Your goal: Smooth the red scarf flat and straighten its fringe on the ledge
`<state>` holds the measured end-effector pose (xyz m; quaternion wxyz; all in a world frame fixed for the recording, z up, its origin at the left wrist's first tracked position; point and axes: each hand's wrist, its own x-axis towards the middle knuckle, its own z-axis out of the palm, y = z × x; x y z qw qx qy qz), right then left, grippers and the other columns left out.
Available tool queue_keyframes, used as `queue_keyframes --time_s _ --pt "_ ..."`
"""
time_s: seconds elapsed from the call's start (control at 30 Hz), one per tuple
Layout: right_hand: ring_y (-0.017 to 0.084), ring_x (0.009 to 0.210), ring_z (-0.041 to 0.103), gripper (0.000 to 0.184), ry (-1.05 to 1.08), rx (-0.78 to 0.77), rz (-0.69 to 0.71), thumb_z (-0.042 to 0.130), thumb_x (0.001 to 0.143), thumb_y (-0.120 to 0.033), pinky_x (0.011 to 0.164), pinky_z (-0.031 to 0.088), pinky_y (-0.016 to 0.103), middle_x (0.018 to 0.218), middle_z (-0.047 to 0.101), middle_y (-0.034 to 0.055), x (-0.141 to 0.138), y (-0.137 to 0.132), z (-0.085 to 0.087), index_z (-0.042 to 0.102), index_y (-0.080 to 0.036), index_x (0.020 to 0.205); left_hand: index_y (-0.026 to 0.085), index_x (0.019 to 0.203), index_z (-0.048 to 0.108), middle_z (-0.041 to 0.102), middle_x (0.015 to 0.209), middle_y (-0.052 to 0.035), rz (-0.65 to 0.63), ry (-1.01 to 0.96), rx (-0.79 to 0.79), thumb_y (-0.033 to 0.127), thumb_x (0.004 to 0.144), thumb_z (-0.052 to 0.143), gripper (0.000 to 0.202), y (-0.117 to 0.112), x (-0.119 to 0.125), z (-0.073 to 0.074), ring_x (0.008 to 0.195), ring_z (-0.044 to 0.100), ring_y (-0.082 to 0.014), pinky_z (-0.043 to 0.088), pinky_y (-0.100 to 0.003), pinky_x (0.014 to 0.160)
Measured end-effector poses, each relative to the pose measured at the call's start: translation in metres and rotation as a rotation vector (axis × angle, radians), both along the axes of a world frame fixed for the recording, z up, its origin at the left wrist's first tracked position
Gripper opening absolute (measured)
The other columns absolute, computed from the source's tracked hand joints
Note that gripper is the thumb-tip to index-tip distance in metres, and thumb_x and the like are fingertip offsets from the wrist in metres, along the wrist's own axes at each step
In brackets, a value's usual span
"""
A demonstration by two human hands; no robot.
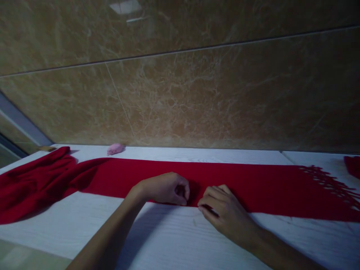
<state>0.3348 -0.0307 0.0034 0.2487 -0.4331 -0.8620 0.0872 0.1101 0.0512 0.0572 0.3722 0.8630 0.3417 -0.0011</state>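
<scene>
Wall (197,105): glossy brown marble-patterned tile, divided by pale joints; a bright reflection (126,6) shows at upper left. Grey frame (24,117): left side, slanted. Worktop (174,242): white, wood-grained, set along the wall. Lighting: dim.

An indoor room, home or shop unclear: marbled tile wall (180,93) behind the white table (168,236), glossy floor (25,255) below the table.
</scene>
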Motion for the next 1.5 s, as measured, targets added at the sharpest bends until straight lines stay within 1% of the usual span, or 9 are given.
queue_keyframes --time_s 0.1,0.43,0.67,0.8,0.9,1.07,1.13,1.33,1.5 --pt "0.017 0.084 0.056 0.010 -0.011 0.012 0.000 0.064 0.094 -0.015 0.078 0.035 0.035 0.087 0.064 0.0004 0.005 0.001 -0.004 0.069 -0.022 0.088 0.019 0.092 0.074 0.063 0.073 0.0044 0.017 0.043 -0.028 0.016 0.074 0.074 0.017 -0.003 0.000 0.003 0.065 0.055 -0.0097 0.039 -0.018 0.057" --pt "0.018 0.086 0.054 0.008 -0.016 0.005 0.002 0.064 0.096 -0.018 0.080 0.031 0.036 0.089 0.065 0.0007 0.008 0.004 -0.007 0.069 -0.022 0.091 0.022 0.092 0.074 0.067 0.074 0.0038 0.016 0.144 0.026 0.025 0.079 0.074 0.014 -0.004 0.006 -0.006 0.064 0.058 -0.0097 0.037 -0.019 0.055" --pt "0.018 0.085 0.052 0.013 -0.055 0.022 0.012 0.057 0.100 -0.018 0.080 0.031 0.036 0.089 0.062 0.0011 0.008 0.004 -0.008 0.066 -0.020 0.092 0.022 0.091 0.075 0.069 0.077 0.0039 0.010 0.134 0.079 0.023 0.080 0.071 0.012 -0.004 0.007 -0.007 0.064 0.058 -0.0092 0.037 -0.019 0.056" --pt "0.018 0.086 0.053 0.014 -0.075 0.001 0.007 0.055 0.100 -0.018 0.080 0.032 0.036 0.089 0.061 0.0014 0.007 0.004 -0.006 0.065 -0.021 0.091 0.022 0.092 0.072 0.067 0.076 0.0041 0.016 0.119 0.080 0.029 0.079 0.074 0.015 -0.003 0.008 -0.009 0.064 0.057 -0.0098 0.036 -0.019 0.055" --pt "0.018 0.086 0.054 0.010 -0.060 -0.018 -0.001 0.059 0.099 -0.020 0.081 0.033 0.035 0.090 0.062 0.0012 0.007 0.004 -0.003 0.065 -0.021 0.091 0.023 0.093 0.072 0.067 0.076 0.0044 0.019 0.120 0.090 0.030 0.079 0.076 0.017 -0.003 0.009 -0.009 0.064 0.056 -0.0097 0.035 -0.019 0.055" --pt "0.019 0.086 0.055 0.005 -0.029 -0.044 -0.026 0.069 0.092 -0.024 0.080 0.034 0.035 0.092 0.063 0.0015 0.007 0.004 -0.003 0.066 -0.021 0.091 0.022 0.095 0.075 0.069 0.079 0.0033 0.014 0.110 0.120 0.024 0.080 0.069 0.016 -0.002 0.010 -0.008 0.065 0.058 -0.0097 0.037 -0.019 0.057" --pt "0.018 0.086 0.054 0.003 -0.031 -0.047 -0.023 0.067 0.094 -0.021 0.080 0.034 0.035 0.091 0.063 0.0012 0.007 0.004 -0.004 0.066 -0.021 0.091 0.021 0.094 0.075 0.070 0.079 0.0030 0.019 0.102 0.129 0.023 0.080 0.067 0.016 -0.002 0.010 -0.008 0.065 0.059 -0.0097 0.037 -0.019 0.057" --pt "0.018 0.083 0.052 0.016 -0.088 -0.006 0.005 0.054 0.102 -0.021 0.077 0.032 0.035 0.089 0.062 0.0015 0.007 0.007 -0.007 0.065 -0.020 0.090 0.020 0.092 0.074 0.069 0.077 0.0026 0.003 0.082 0.127 0.022 0.081 0.065 0.015 -0.002 0.010 -0.010 0.063 0.057 -0.0097 0.037 -0.020 0.057" --pt "0.017 0.082 0.051 0.019 -0.107 -0.027 -0.017 0.049 0.103 -0.020 0.077 0.032 0.034 0.089 0.060 0.0013 0.005 0.011 -0.011 0.062 -0.021 0.091 0.021 0.095 0.072 0.069 0.079 0.0025 -0.006 0.079 0.092 0.032 0.080 0.072 0.019 -0.001 0.010 -0.010 0.065 0.059 -0.0107 0.038 -0.020 0.058"
